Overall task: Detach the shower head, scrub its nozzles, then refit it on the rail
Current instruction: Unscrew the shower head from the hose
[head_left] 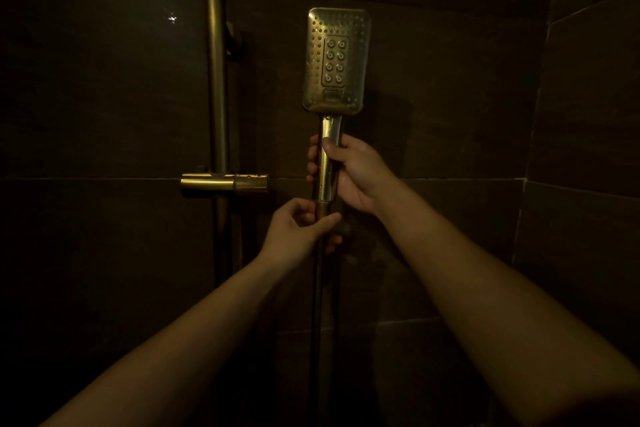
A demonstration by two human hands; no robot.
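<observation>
Right hand [353, 173] fingers [312, 159] curled fully round the slim handle of the brushed-brass rectangular shower head [336, 59], thumb across the front. Left hand [298, 229] pinching, thumb against forefinger, the short brass hose nut [322, 210] directly under that handle, dark hose [317, 288] hanging straight below. Held off the rail, upright, long axis vertical, nozzle face toward the camera, above both hands. Left hand nearer the joint; probably unscrewing next, turning about that vertical axis. Well apart to the left: vertical brass rail [216, 80] with its slider bracket [225, 182]. No brand or writing legible.
</observation>
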